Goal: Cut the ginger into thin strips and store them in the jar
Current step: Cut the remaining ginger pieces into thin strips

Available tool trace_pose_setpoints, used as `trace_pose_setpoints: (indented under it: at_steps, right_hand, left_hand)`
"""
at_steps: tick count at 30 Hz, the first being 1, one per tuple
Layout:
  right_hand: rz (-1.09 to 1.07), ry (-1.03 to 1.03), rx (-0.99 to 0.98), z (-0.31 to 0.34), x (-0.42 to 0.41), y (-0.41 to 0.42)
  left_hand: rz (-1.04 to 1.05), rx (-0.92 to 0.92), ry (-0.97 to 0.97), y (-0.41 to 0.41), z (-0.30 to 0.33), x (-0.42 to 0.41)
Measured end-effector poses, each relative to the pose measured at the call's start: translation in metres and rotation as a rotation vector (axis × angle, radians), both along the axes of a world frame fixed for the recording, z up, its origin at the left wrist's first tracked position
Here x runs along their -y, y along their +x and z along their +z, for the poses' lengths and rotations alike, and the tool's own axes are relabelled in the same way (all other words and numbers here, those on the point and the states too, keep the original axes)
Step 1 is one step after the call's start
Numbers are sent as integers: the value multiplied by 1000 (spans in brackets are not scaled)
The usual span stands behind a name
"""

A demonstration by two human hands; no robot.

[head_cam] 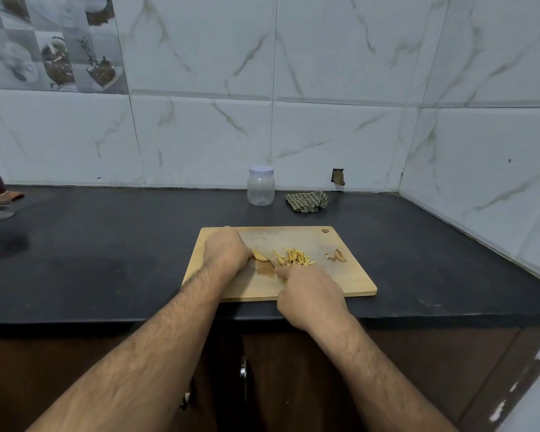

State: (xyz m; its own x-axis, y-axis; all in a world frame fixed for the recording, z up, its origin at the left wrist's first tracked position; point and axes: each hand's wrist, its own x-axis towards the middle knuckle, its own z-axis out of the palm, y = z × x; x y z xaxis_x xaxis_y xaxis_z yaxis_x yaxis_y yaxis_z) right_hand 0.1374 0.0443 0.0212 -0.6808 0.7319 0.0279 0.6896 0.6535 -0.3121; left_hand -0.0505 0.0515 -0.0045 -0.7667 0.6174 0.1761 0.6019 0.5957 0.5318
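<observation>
Left hand (226,251) pins ginger (260,256) — right hand (312,294) curled, knife mostly hidden.

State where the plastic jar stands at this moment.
In the head view, the plastic jar stands lidded at the back of the counter against the wall, left of the checked cloth.

Counter (106,244) left of cutting board (340,275) open. Behind board: jar (261,186), crumpled cloth (306,201) near wall. Right wall (496,182) crowds that side.
</observation>
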Motion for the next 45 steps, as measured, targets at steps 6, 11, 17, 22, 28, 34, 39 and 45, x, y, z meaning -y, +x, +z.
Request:
trace_pose_setpoints:
  at_steps: [6, 11, 17, 22, 28, 34, 39, 45]
  right_hand:
    - [-18, 15, -27, 6, -7, -7]
    - [-33, -7, -36, 4, -10, -6]
    - [-30, -27, -50, 1, -14, -5]
    - [-27, -35, -49, 1, -15, -7]
    - [-22, -37, -56, 0, -16, -6]
    - [-24, -62, -77, -2, -15, -5]
    - [-21, -51, -99, -7, -11, -6]
    - [-12, -34, -87, -8, -8, -10]
  left_hand:
    - [-45, -9, 78, 7, -8, -2]
    - [-66, 16, 13, 11, -6, -7]
    - [-84, 145, -107, 9, 4, -9]
    - [-63, 122, -128, 10, 6, -9]
    - [-70, 149, -117, 14, 8, -10]
    - [-179, 249, -90, 12, 10, -3]
    - [-230, 259, -83, 13, 11, 2]
    - [-197, 214, -81, 15, 7, -1]
